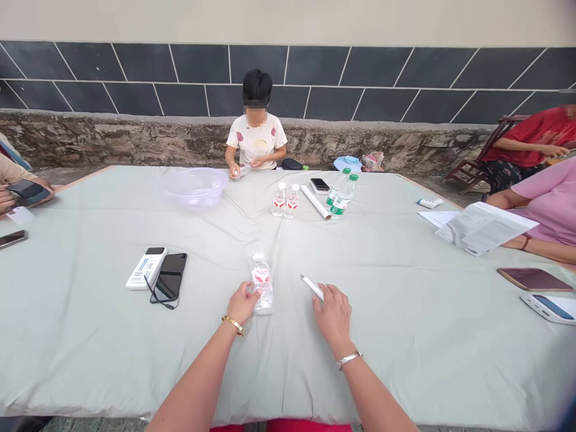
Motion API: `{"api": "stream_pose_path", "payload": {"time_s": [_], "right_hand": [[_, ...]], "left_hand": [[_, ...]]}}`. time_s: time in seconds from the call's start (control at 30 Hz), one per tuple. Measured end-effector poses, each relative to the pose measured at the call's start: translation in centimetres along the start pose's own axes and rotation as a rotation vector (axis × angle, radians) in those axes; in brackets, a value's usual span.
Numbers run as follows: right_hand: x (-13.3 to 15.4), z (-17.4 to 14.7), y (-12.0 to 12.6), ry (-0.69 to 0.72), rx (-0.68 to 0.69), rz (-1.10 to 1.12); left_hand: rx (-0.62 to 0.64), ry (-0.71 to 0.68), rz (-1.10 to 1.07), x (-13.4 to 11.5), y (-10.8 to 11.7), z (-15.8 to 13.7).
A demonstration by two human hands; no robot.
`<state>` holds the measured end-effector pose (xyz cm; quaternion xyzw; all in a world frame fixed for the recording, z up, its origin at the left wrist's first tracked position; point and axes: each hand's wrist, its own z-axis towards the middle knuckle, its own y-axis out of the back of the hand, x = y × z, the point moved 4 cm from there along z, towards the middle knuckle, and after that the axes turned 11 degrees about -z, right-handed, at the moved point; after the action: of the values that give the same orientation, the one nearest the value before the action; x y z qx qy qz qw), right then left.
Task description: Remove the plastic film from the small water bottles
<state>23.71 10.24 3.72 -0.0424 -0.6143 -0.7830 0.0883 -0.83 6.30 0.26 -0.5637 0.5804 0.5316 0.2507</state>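
In front of me, a small water bottle (262,285) with a red and white label is wrapped in loose clear plastic film. My left hand (243,303) grips its left side, thumb across the front and fingers behind. To the right, my right hand (333,309) is closed around a slim white utility knife (311,287). The knife points forward and left, its tip apart from the bottle. Part of its handle is hidden under my fingers.
Left of my hands lie a white power bank (147,268) and a black phone (169,277). Farther off stand a clear basin (197,187), small bottles (285,201), a white roll (315,202) and green-capped bottles (342,197). People sit around the cloth-covered table (396,336); one holds papers (483,228).
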Motion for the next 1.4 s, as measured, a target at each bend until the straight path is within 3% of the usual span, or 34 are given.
{"api": "stream_pose_path", "payload": {"time_s": [0.07,0.13,0.23,0.37,0.5,0.63,0.73,0.83,0.9,1.0,1.17,1.27,1.4], "right_hand": [[3.7,0.1,0.1,0.053,0.090,0.156],[7.4,0.5,-0.7,0.047,0.291,0.266],[10.3,1.4,-2.1,0.039,0.411,0.297],[8.8,1.6,-3.1,0.036,0.358,0.211],[6.4,1.5,-3.2,0.062,0.393,0.032],[6.3,2.4,-2.5,0.066,0.425,0.002],[6.7,2.6,-0.6,0.079,0.280,0.111],[7.4,1.2,1.3,0.244,0.127,0.252],[7.5,-0.4,1.3,0.356,0.234,0.300],[6.9,-2.1,0.2,0.390,0.461,0.315],[6.2,-2.2,-0.2,0.593,0.485,0.258],[5.7,-1.3,-0.3,0.534,0.515,0.166],[5.0,-0.4,-0.5,0.337,0.541,0.046]], "left_hand": [[-0.001,0.000,-0.005,0.1,0.0,0.1],[-0.010,-0.005,-0.005,0.2,0.0,0.1],[-0.036,-0.016,0.004,0.2,0.1,0.0],[-0.044,-0.009,0.007,0.0,0.3,-0.1],[-0.006,0.055,-0.037,-0.5,0.4,-0.1],[0.029,0.077,-0.027,-1.1,0.3,-0.1],[0.020,0.019,0.073,-1.4,0.1,-0.2],[0.036,-0.023,0.147,-1.3,-0.1,-0.9],[0.055,-0.037,0.165,-0.9,-0.1,-1.9],[0.033,-0.071,0.194,-0.3,0.1,-3.7],[-0.061,-0.198,0.330,-0.1,-0.3,-6.3],[-0.027,-0.260,0.340,-0.1,-0.8,-7.2],[0.149,-0.227,0.236,-0.4,-0.4,-7.9]]}}
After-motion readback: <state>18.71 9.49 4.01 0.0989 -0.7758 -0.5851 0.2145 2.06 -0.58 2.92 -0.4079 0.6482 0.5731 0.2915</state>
